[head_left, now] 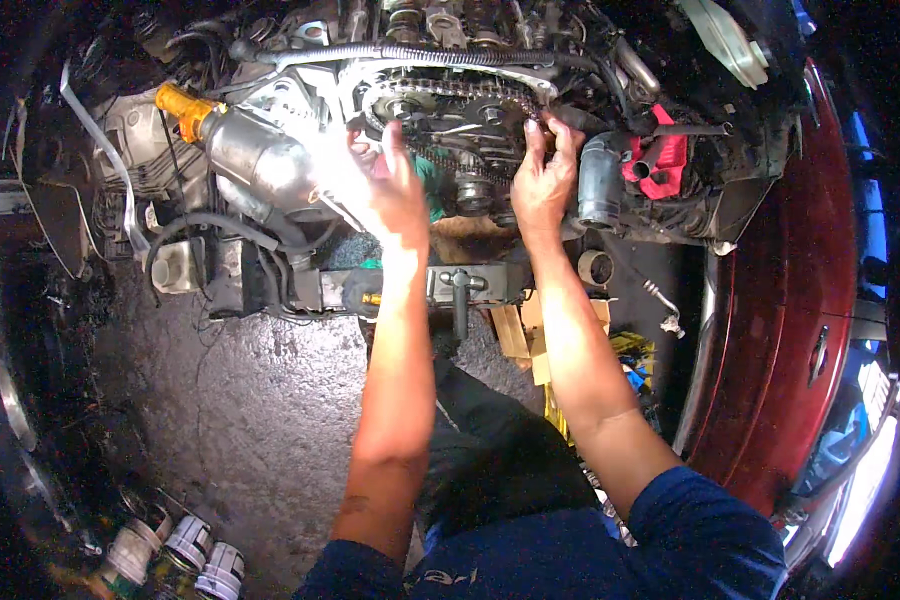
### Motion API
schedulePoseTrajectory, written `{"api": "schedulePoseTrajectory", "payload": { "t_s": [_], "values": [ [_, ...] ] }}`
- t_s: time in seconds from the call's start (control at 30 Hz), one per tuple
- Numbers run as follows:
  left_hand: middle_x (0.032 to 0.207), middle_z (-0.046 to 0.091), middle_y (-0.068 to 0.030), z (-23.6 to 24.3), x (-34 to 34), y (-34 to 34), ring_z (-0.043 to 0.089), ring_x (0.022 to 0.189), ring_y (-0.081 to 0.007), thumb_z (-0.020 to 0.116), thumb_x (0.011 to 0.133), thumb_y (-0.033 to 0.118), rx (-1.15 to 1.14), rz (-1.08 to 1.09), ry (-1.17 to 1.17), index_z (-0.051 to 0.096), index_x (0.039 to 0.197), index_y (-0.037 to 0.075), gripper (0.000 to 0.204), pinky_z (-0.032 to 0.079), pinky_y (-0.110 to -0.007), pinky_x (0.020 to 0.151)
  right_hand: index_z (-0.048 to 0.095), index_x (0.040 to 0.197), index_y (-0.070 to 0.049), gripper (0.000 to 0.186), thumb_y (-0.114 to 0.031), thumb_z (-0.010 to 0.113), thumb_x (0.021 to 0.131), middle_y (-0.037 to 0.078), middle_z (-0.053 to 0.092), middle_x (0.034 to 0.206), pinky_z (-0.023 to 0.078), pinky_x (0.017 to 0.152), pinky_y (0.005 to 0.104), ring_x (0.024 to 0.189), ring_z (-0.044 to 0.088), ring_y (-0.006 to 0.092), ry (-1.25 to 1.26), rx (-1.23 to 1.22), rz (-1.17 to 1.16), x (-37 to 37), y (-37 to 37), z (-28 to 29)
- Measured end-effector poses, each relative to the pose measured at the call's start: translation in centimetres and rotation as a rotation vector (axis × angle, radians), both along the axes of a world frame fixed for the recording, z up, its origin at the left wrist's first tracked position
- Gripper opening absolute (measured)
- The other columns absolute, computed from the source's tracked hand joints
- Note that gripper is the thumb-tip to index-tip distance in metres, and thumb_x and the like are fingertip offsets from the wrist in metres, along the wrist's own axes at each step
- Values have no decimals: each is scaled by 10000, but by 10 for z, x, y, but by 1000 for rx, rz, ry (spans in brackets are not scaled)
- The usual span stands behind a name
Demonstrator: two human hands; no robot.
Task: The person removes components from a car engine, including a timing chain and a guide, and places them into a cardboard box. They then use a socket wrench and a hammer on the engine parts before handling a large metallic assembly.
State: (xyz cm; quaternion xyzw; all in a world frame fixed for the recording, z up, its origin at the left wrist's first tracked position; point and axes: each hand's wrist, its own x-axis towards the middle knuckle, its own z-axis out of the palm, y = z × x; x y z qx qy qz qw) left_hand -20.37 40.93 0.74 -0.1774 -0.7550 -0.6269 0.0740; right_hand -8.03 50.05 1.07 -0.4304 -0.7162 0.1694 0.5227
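Observation:
An opened engine shows a timing chain (460,90) looped over two toothed sprockets; the left sprocket (402,108) and the right sprocket (491,114) sit side by side. My left hand (390,190) is at the chain's left side, its thumb raised and apart from the fingers. Strong glare washes out part of that hand, and I see nothing held in it. At the right end of the chain, my right hand (545,185) has its thumb and curled fingers closed on the links. Behind my left hand shows a piece of green material (431,180).
A metal canister-shaped part (255,150) with an orange end lies left. A ribbed hose (410,53) crosses above the chain. To the right are a grey hose (600,180) and a red cloth (660,160). Below are a crossbar (490,283), a cardboard box (513,332) and several cans (188,540).

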Motion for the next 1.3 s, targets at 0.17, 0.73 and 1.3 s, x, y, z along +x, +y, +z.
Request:
{"api": "schedulePoseTrajectory", "payload": {
  "t_s": [0.17, 0.73, 1.3],
  "values": [
    [942, 633, -113, 21, 13, 4, 631, 746, -247, 728, 844, 84, -71, -214, 396, 652, 1018, 43, 194, 509, -345, 634, 603, 1086, 10, 184, -117, 598, 952, 98, 547, 1001, 423, 880, 319, 941, 533, 207, 98, -133, 2, -9, -6, 4],
    [1044, 630, -163, 74, -17, 16, 609, 941, -379, 697, 797, 93, -408, -418, 811, 661, 1068, 124, 275, 527, -458, 762, 582, 1119, -47, 230, -180, 633, 939, 166, 579, 1016, 478, 799, 407, 929, 593, 331, 38, -101, -73, -11, -11, 17],
    [1076, 646, -142, 106, -26, 16, 634, 942, -303, 687, 844, 231, -635, -603, 1030, 651, 1043, 113, 235, 571, -416, 682, 572, 1147, -53, 217, -153, 600, 955, 147, 558, 1042, 496, 816, 382, 952, 593, 310, 89, -68, -73, -12, -5, 9]
  ]
}}
